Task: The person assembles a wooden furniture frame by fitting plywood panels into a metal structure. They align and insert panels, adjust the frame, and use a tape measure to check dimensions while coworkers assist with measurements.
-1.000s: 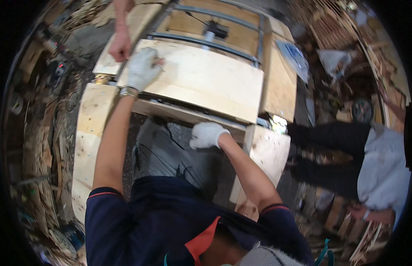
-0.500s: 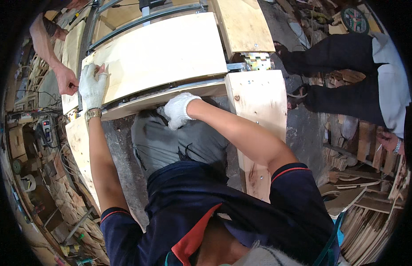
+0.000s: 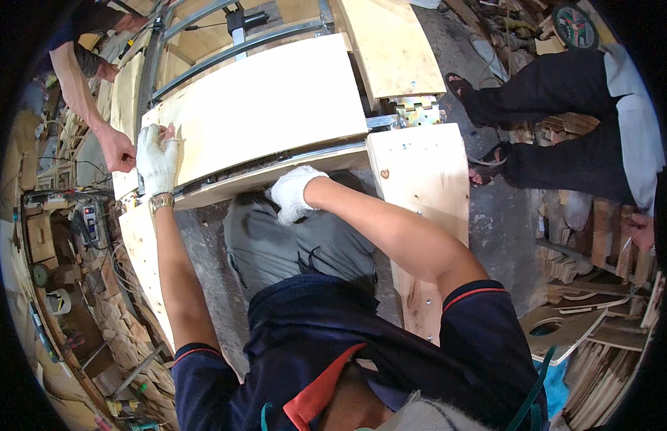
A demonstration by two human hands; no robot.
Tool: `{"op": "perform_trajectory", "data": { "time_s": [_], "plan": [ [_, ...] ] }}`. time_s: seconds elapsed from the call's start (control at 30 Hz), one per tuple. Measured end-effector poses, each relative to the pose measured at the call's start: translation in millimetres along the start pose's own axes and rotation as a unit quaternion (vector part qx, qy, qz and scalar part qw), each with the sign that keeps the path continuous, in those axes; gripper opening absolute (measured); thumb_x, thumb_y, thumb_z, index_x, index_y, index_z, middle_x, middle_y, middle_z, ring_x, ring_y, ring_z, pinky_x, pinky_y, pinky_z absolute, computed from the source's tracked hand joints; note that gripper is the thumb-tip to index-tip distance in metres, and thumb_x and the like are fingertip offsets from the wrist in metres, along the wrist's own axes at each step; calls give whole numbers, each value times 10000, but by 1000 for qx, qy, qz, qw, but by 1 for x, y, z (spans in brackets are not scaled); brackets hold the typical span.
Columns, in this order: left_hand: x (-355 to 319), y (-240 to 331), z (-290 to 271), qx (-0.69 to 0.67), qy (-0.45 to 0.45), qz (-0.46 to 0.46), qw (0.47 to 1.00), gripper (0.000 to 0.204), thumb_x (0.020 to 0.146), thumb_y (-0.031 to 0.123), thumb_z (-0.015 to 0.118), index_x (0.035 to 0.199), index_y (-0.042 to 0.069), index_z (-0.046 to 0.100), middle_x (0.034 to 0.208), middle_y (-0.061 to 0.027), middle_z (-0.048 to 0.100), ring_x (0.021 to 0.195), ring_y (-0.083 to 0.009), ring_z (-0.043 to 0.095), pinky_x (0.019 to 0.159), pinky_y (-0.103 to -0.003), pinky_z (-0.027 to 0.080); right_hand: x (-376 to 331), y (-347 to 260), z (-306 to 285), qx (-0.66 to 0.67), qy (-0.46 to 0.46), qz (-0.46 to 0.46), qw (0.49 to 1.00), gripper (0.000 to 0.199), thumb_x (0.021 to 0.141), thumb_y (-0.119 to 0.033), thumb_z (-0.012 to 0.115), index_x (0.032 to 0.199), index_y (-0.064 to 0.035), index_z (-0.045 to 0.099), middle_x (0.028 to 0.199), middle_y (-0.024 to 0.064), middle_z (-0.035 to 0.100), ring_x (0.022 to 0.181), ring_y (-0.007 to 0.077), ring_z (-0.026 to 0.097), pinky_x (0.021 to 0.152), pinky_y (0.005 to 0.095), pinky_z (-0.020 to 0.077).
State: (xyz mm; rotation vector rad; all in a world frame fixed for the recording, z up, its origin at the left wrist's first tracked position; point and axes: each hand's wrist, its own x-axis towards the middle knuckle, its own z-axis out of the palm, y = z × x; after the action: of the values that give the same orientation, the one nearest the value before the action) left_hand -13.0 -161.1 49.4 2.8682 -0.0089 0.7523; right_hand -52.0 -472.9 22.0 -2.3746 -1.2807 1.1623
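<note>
Held the gloved right hand low over the lap of the grey trousers, with fingers curled narrow and turned downward; could not tell a grip on something small from a bare curl, nor touch from a slight gap. Presumably parked it there as the idle hand. Noticed a wooden side piece to the right, with a brassy hinge at its far end. Laid the gloved left hand at the left end of the pale panel, with thumb apart from the fingers, likely to steady that corner; could not tell a pinch on the edge from a flat press. Found the panel ahead of the lap, beside the bars of the metal frame, too bright for much grain. Saw a co-worker's bare hand just beside the left one, with fingers bunched, perhaps around something hidden. Made out, farther right, a bystander's dark trousers, cut off above the waist.
</note>
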Motion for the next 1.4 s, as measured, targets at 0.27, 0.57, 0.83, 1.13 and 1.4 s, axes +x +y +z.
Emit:
{"op": "perform_trajectory", "data": {
  "time_s": [0.27,0.57,0.83,1.13,1.4],
  "plan": [
    [-1,0,-3,-24,27,-16,999,237,928,221,721,894,19,602,909,-180,603,867,-377,607,779,-451,495,4,-2,3,-4,-4,-6,1000,427,759,-378,682,1009,-46,780,1032,215,757,944,378,729,848,486,577],
    [-4,7,-5,-6,73,-33,997,215,877,210,734,889,42,599,921,-161,597,927,-386,603,801,-479,488,-3,-7,-4,-10,-18,17,1000,404,747,-370,665,947,-44,798,987,207,765,952,366,742,826,464,578],
    [-3,6,-3,-10,85,-29,996,226,883,225,743,901,41,613,921,-140,607,912,-367,618,797,-462,495,1,-2,-1,-20,-12,14,1000,457,760,-403,654,984,-29,790,1006,230,756,968,386,736,838,464,574],
    [-4,2,0,-3,87,-26,996,231,878,230,754,907,45,620,924,-129,607,917,-355,618,800,-456,499,3,-2,-1,-21,-20,8,1000,471,780,-414,651,994,-17,785,1019,240,753,971,402,733,847,470,573],
    [-5,3,-1,4,84,-30,996,230,889,238,742,914,46,617,918,-130,601,918,-355,618,808,-458,496,1,-4,-2,-17,-19,17,1000,468,781,-399,650,994,-6,785,1010,246,752,969,401,735,844,472,573]
  ]
}}
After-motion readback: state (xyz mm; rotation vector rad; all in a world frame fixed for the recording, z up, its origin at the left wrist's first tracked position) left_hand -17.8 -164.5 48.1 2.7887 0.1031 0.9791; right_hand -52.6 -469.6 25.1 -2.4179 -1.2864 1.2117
